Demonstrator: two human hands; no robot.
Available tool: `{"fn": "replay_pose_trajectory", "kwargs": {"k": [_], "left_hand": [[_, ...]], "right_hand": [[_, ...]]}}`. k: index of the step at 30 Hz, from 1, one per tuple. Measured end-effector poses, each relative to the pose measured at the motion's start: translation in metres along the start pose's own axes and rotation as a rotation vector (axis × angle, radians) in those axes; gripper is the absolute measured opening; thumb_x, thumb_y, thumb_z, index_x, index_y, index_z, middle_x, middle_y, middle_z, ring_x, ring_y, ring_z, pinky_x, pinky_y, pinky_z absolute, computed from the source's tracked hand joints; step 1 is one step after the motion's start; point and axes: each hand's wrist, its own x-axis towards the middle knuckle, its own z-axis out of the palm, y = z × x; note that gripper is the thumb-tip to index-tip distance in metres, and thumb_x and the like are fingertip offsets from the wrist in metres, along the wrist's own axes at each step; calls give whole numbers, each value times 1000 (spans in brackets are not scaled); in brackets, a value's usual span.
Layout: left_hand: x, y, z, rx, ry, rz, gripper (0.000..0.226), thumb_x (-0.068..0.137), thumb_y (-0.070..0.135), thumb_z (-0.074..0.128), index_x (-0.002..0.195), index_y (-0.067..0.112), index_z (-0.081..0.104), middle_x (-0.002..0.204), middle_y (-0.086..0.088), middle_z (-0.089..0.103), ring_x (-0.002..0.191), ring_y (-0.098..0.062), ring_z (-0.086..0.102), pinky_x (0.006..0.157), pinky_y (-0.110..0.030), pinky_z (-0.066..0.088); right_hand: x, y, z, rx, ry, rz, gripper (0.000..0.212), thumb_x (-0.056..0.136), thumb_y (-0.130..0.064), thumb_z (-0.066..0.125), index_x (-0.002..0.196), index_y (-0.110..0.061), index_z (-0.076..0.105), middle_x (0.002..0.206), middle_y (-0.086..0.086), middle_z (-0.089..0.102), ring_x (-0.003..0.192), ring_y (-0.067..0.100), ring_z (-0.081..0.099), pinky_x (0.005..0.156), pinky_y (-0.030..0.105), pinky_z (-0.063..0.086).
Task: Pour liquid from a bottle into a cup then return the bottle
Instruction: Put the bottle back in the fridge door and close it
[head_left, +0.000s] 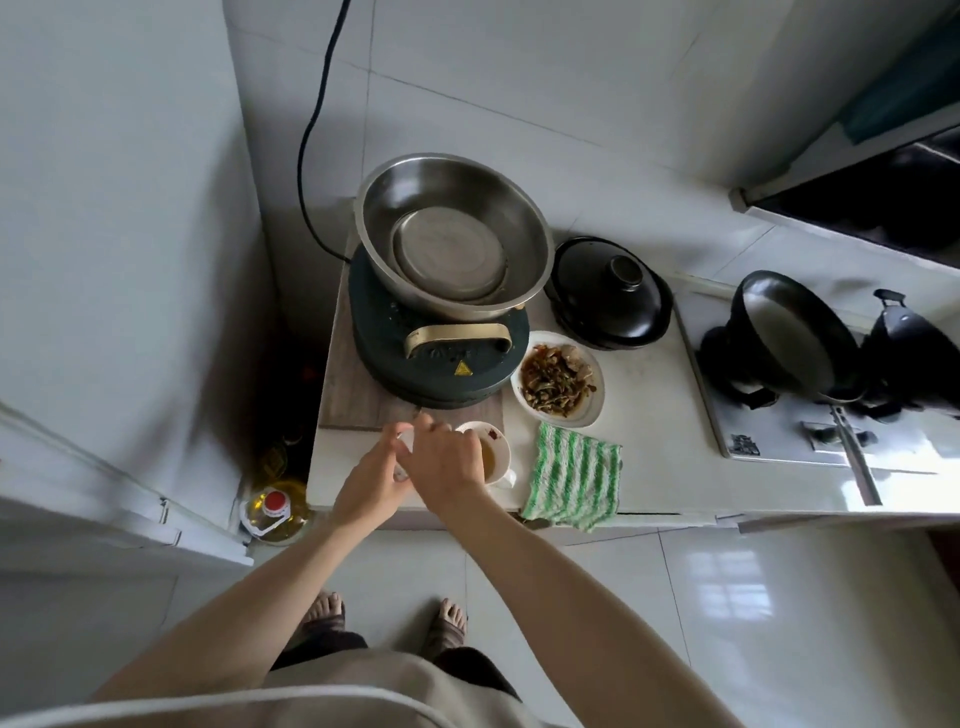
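A small pale bottle (403, 448) stands on the counter's front left, mostly hidden between my hands. My left hand (370, 486) wraps its side from the left. My right hand (448, 463) curls over its top with the fingers closed; whether there is a cap under them is hidden. Just right of the hands sits a white cup (497, 451) holding brownish liquid with red bits on its inner wall. My right hand covers the cup's left rim.
A steel basin (452, 234) rests on a dark round cooker (441, 364) behind the cup. There are also a plate of cooked food (558, 384), a green-striped cloth (574, 475), a black lidded pot (608, 296), and a stove with a black pan (795, 332). A red-capped oil jug (275, 512) stands on the floor at the left.
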Motion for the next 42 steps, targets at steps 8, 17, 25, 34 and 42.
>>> {"fn": "replay_pose_trajectory", "kwargs": {"k": [8,17,25,34,42], "left_hand": [[-17,15,-48,154,69,132,63,80,25,76,129,27,35,107,2,65,80,-8,67,63,-21,59],[-141,40,-143,127,328,57,67,80,46,71,132,30,32,113,4,65,93,-19,66,71,-34,55],[-276,11,-217,134,511,-209,69,73,46,74,127,38,32,111,11,68,95,-16,68,80,-39,56],[-421,-42,-346,120,776,-388,62,69,42,72,120,38,37,95,11,70,88,-18,68,78,-38,55],[-524,-116,-472,86,891,-349,57,74,31,74,118,38,39,91,11,69,78,-7,67,72,-36,55]], "right_hand": [[-39,25,-23,1101,-84,320,53,98,-55,49,129,-12,49,125,11,60,116,31,59,95,41,47],[-89,2,-27,1107,-42,143,34,97,-41,58,126,-22,56,113,-4,60,101,13,57,89,30,45],[-112,-124,-72,992,95,-288,28,99,-33,57,125,-23,55,120,-2,64,104,18,63,91,34,53],[-145,-282,-163,815,171,-631,36,101,-40,52,133,-23,50,131,-3,59,114,13,58,94,25,43],[-157,-477,-267,521,309,-724,49,101,-44,49,143,-21,41,144,4,51,129,23,52,110,40,42]]}}
